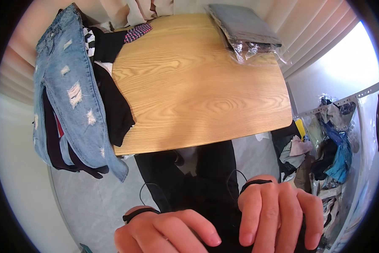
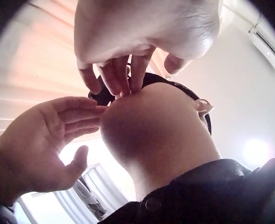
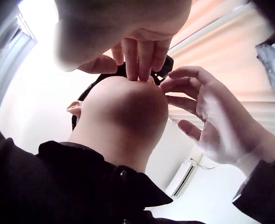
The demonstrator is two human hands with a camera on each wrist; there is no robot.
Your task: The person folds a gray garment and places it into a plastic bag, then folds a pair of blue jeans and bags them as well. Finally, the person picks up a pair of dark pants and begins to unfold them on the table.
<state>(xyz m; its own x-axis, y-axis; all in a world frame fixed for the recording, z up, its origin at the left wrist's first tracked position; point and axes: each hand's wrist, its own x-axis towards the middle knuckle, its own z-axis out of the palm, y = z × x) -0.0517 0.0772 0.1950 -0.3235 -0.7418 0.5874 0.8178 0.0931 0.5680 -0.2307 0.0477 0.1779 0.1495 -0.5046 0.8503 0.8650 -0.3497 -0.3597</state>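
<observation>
Both hands are raised in front of the person, apart from the table, and nothing shows between their fingers. The left hand (image 1: 168,232) is at the bottom middle of the head view, fingers loosely bent and pointing right. To its right, the right hand (image 1: 280,215) hangs with its fingers spread and drooping downward. Each wrist carries a black band (image 1: 257,183). Seen from below in the left wrist view, the left hand (image 2: 147,32) and the right hand (image 2: 44,144) are close to the person's chin. The right wrist view has the same two hands near the head.
Ripped blue jeans (image 1: 73,80) lie over dark clothes (image 1: 113,109) on the left of the wooden table (image 1: 198,92), legs hanging past its edge. A grey item in clear plastic (image 1: 244,25) sits at the back right. Bagged clothes (image 1: 337,156) fill a rack at the right.
</observation>
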